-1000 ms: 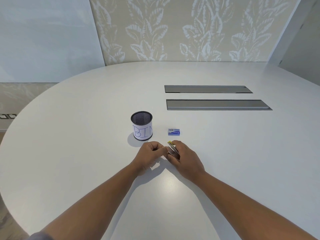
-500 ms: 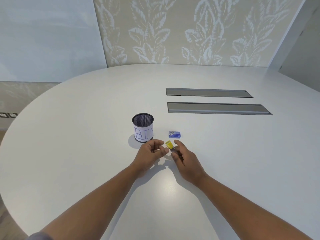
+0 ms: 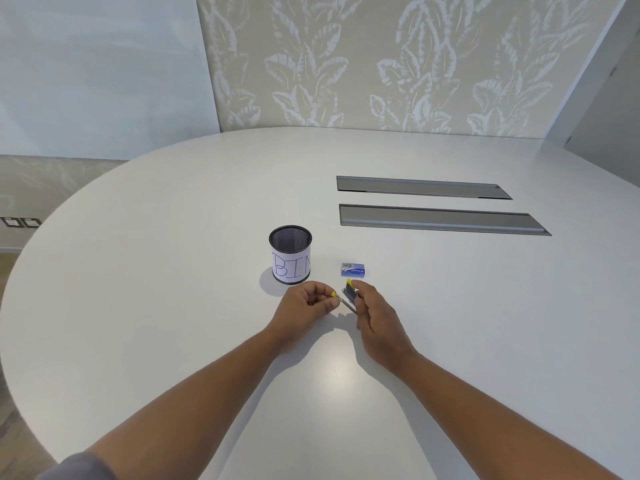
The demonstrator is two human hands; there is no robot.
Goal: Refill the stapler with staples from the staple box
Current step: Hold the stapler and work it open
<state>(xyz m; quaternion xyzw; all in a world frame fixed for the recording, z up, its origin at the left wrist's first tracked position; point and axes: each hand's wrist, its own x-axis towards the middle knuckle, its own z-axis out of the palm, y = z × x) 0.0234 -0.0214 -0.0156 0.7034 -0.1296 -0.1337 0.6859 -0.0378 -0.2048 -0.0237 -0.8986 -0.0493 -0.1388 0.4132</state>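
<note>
A small dark stapler (image 3: 349,295) with yellow ends is held just above the white table (image 3: 173,271), swung open into two arms. My right hand (image 3: 375,313) grips its body, one yellow end pointing up. My left hand (image 3: 306,303) pinches the other yellow-tipped arm, drawn out to the left. A small blue staple box (image 3: 353,270) lies closed on the table just beyond the stapler, untouched by either hand.
A black mesh cup (image 3: 291,254) with a paper label reading BIN stands left of the staple box, close behind my left hand. Two long grey cable hatches (image 3: 440,221) are set into the table further back on the right.
The stapler has been spread open: my left hand now holds one yellow-tipped arm pulled left while my right hand keeps the body. Both hands have stayed in place.
</note>
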